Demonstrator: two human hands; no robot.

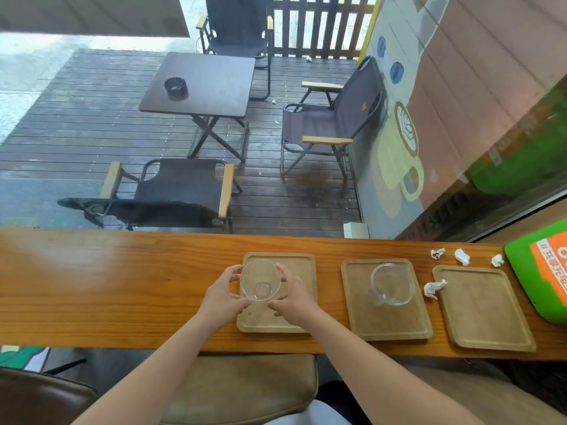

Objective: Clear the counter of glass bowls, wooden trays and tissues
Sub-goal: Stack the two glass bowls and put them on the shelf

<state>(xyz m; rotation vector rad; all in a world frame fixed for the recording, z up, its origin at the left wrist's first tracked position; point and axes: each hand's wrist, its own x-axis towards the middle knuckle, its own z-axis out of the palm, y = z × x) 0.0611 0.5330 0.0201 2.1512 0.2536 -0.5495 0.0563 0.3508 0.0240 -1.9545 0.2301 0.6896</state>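
Note:
Three wooden trays lie in a row on the wooden counter [92, 286]. Over the left tray [294, 268] a clear glass bowl [260, 279] is gripped from both sides: my left hand [222, 297] on its left rim, my right hand [291, 297] on its right. A second glass bowl [392, 283] rests in the middle tray [365, 320]. The right tray [481, 308] holds nothing. Several crumpled tissues lie near it: one [433, 288] between the middle and right trays, others [437, 253], [462, 256], [497, 260] behind it.
A green and orange box [540, 271] stands at the counter's right end. A brown cushioned stool [245, 391] is below the counter's front edge. Beyond the window are a deck, a dark folding table [211, 84] with an ashtray, and folding chairs.

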